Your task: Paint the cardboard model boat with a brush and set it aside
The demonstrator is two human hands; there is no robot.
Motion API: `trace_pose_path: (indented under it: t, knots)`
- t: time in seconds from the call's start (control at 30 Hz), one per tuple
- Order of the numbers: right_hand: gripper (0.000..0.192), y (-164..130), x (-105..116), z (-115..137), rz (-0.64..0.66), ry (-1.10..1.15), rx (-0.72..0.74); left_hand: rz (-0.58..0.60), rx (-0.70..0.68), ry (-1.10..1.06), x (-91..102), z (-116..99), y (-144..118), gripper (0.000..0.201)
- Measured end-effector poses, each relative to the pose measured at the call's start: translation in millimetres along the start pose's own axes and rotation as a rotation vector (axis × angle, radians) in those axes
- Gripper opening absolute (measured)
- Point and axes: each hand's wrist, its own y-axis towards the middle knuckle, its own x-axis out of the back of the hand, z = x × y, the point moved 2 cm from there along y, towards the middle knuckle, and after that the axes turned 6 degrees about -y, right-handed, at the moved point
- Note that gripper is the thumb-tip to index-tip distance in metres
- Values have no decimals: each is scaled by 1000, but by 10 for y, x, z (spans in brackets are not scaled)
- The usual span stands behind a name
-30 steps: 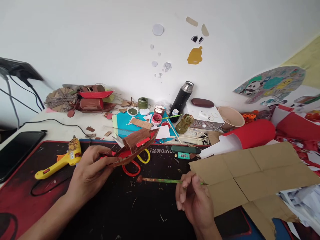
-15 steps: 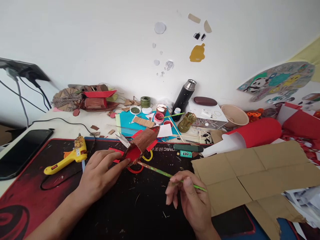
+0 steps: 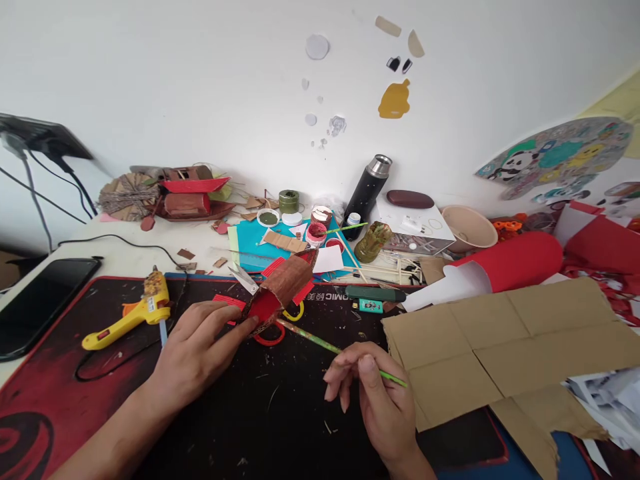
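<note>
A: Left hand state?
B: Fingers closed on the lower end of the cardboard boat model, brown hull with red inside, held tilted just above the black mat, at about 11 o'clock from the right hand.

A: Right hand?
B: Pinched the green paintbrush near its rear end; the brush ran toward 10 o'clock, tip touching the model's underside.

A: Surroundings on the table?
B: Scissors lay under the model. Yellow glue gun at 9 o'clock of the left hand. Flat cardboard sheet at 3 o'clock of the right hand. Paint pots and black flask at 12 o'clock
</note>
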Motion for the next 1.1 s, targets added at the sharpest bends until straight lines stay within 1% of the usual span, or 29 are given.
trace_pose_path:
  t: [0.1, 0.27, 0.43, 0.6, 0.7, 0.83, 0.9, 1.1]
  knots:
    - [41, 1, -16, -3, 26, 2, 0, 2, 12, 8, -10, 5, -26, 31]
    - [42, 11, -10, -13, -16, -2, -14, 7, 42, -31, -18, 15, -58, 32]
    - [39, 17, -15, -1, 7, -13, 20, 12, 44, -16, -32, 25, -67, 30]
    - [39, 16, 0, -17, -19, -10, 11, 19, 41, -16, -41, 34, -74, 27]
    - [38, 0, -26, -37, 22, -7, 31, 22, 35, -26, -45, 22, -66, 27]
    - [35, -19, -72, -63, 92, -15, 61, 42, 61, -39, -57, 15, -71, 25]
    - [34, -12, -74, -64, 104, -19, 66, 44, 70, -42, -58, 18, -80, 23]
    - [33, 36, -24, -40, 25, 7, 65, 28, 48, -32, -46, 22, -82, 23]
